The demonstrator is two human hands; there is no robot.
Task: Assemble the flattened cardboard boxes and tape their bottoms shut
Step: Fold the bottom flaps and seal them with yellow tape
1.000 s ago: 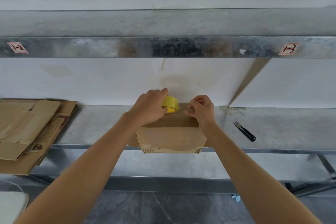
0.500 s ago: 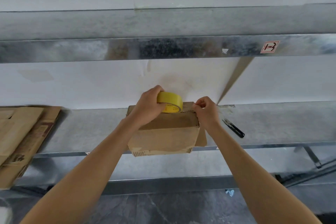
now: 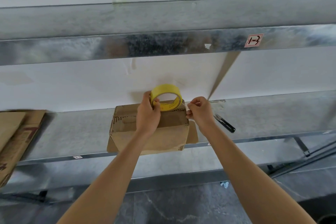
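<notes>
Box: a small cardboard box (image 3: 171, 132) sits mid-shelf at the near edge of the metal shelf (image 3: 76, 132), closed flaps facing up. Loose flaps splay out at its base, left and right.
Left hand: the left hand (image 3: 148, 112) grips the yellow tape roll (image 3: 170, 104), thumb through the core. The roll stands on edge over the box's far side.
Right hand: the right hand (image 3: 199, 112) is pinched tight at the box's far right corner, apparently on the tape end (image 3: 187, 104). The strip itself is too faint to confirm.
Step in hand: judged to be starting a strip over the closed flaps.
Doing it well: anchor the end past the box edge, keep the strip taut and centred on the seam, then press it flat while unrolling.
Cutting: snips (image 3: 225, 123) lie just right of the box.
Waiting: flattened cardboard (image 3: 16, 138) is stacked at the far left of the shelf.
</notes>
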